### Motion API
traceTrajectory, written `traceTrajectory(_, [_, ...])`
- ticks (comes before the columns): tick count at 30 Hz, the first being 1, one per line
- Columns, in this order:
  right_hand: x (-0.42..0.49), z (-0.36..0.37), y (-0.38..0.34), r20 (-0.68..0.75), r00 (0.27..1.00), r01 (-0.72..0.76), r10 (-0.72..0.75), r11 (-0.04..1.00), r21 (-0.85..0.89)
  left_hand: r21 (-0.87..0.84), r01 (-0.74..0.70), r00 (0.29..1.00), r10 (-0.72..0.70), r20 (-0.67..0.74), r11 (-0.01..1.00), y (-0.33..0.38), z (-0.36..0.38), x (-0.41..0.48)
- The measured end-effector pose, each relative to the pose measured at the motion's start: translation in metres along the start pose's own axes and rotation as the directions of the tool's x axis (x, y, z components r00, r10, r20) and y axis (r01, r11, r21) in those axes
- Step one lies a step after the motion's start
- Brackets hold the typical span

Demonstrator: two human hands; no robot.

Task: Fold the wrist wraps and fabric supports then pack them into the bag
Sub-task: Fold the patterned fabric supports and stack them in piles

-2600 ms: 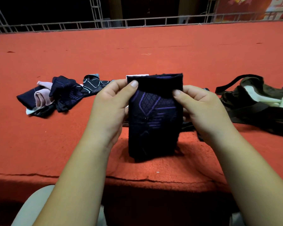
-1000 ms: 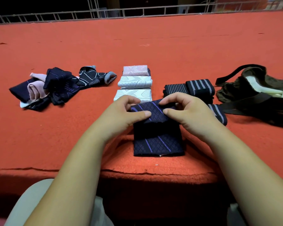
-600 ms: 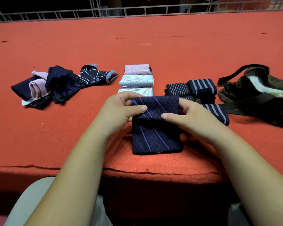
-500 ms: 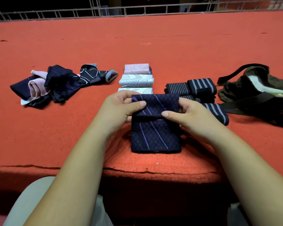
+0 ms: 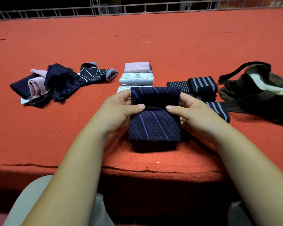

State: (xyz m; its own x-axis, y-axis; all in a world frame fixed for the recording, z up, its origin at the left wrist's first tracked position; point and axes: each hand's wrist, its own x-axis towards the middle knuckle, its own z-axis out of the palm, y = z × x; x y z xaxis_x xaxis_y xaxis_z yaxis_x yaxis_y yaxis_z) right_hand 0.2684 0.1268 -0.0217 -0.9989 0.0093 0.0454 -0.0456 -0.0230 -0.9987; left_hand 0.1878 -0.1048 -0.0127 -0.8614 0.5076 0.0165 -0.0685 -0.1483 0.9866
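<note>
The blue support (image 5: 154,123) had risen off the surface (image 5: 153,51) since half a second before, its far flap folded down further; the fold looked nearly done. The left hand (image 5: 119,111) and right hand (image 5: 194,115) each pinched a side, well left of the bag (image 5: 258,88). Its long axis ran near-far, hem toward the person.

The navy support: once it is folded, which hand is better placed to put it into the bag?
Probably the right hand. Both hands pinch the navy support, but the bag lies at the right side, past the striped wraps; the left hand would need to cross.
</note>
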Motion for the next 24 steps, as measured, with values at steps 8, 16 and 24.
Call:
traceTrajectory(8, [0.006, -0.005, -0.004, 0.073, 0.99, -0.14, 0.122, 0.929, 0.343, -0.17, 0.072, 0.997, -0.073, 0.0, 0.983, 0.009, -0.001, -0.001])
traceTrajectory(16, [0.006, -0.002, -0.009, 0.066, 0.99, -0.138, 0.123, 0.939, 0.315, -0.386, 0.115, 0.988, -0.147, -0.054, 0.915, 0.02, 0.007, -0.005])
traceTrajectory(24, [0.002, 0.008, -0.006, -0.023, 0.998, 0.056, -0.055, 0.996, 0.065, 0.122, 0.23, 0.971, -0.235, 0.032, 0.966, 0.007, 0.004, -0.008])
